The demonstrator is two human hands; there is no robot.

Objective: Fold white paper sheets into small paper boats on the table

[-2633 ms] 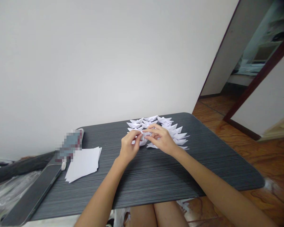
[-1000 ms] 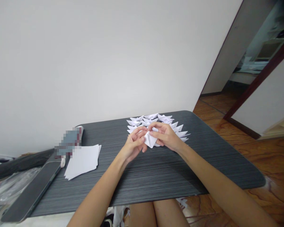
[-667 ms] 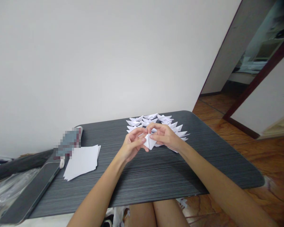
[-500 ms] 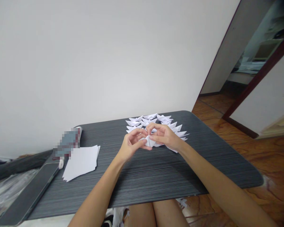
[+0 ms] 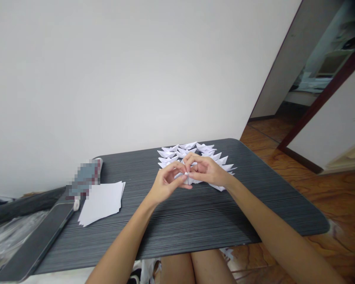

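Between both hands, above the middle of the table, is a small piece of folded white paper [image 5: 189, 181]. My left hand [image 5: 167, 182] pinches it from the left with thumb and fingers. From the right, my right hand [image 5: 207, 170] pinches it too, the fingertips of both hands nearly meeting at its top. Much of the paper is hidden by the fingers. Just behind the hands stand several white paper boats [image 5: 187, 146] in rows, some partly covered by my hands and wrists.
A stack of white paper sheets [image 5: 102, 203] lies on the dark table [image 5: 195, 232] at left. Beyond it is a blurred-out flat object [image 5: 85, 179]. A plain wall [image 5: 136, 79] rises behind the table. A doorway and wooden floor [image 5: 340, 189] are at right.
The fingertips of both hands have drawn closer together over the folded paper, and less of the paper shows. The boats and the sheets stay where they were.
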